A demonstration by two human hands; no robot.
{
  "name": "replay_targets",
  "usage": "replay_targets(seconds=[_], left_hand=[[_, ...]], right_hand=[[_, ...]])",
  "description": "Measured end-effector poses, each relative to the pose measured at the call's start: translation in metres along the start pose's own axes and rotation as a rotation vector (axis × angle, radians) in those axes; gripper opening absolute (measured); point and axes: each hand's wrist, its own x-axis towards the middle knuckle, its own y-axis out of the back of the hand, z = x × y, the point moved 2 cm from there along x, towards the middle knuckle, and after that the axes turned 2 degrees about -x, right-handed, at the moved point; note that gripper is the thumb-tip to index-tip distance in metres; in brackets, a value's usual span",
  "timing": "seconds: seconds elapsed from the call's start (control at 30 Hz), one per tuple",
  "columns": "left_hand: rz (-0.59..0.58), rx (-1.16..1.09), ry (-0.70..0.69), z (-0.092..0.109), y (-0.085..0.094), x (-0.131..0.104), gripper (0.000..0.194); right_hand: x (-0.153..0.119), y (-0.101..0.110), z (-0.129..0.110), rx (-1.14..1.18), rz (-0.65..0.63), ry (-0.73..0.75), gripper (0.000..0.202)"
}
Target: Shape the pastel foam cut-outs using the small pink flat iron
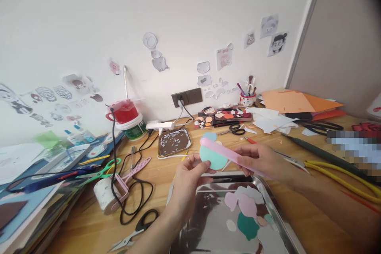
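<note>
Your right hand [260, 159] curls closed and your left hand [189, 172] pinches, both above the table [85, 226], by the far edge of the metal tray [276, 202]. Your right grips a pink stick [223, 151], which crosses in front of the mint cutout [213, 162] that your left holds.

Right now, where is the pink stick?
The pink stick is right of centre in the head view, in the right hand, its tip overlapping the mint cutout.

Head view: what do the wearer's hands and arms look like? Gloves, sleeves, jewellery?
Left hand and right hand are ungloved; no sleeves show on the left forearm or right forearm. A left finger seems to wear a thin ring.
</note>
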Motion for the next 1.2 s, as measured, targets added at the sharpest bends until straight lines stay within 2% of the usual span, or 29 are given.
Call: replay_targets(seconds=[0.13,0.33,0.57,0.83,0.97,1.2], left_hand=[[0.006,-0.008,0.022,0.002,-0.004,0.0,0.017],[0.043,0.03,0.074,0.0,-0.01,-0.002,0.022],[0.037,0.043,0.07,-0.004,-0.005,0.001,0.019],[0.048,0.061,0.069,-0.001,-0.002,0.002,0.018],[0.041,0.045,0.034,0.001,0.001,0.0,0.018],[0.043,0.012,0.018,0.0,0.002,0.001,0.018]], right_hand=[[-0.005,-0.005,-0.007,0.007,-0.057,0.008,0.03],[-0.004,-0.012,-0.002,0.019,-0.039,0.006,0.026],[-0.005,-0.013,-0.003,0.03,-0.008,0.014,0.028],[0.005,0.002,0.014,0.014,0.155,-0.003,0.033],[0.007,0.012,0.014,0.069,0.231,-0.007,0.027],[0.001,0.0,0.004,0.031,0.055,0.0,0.03]])
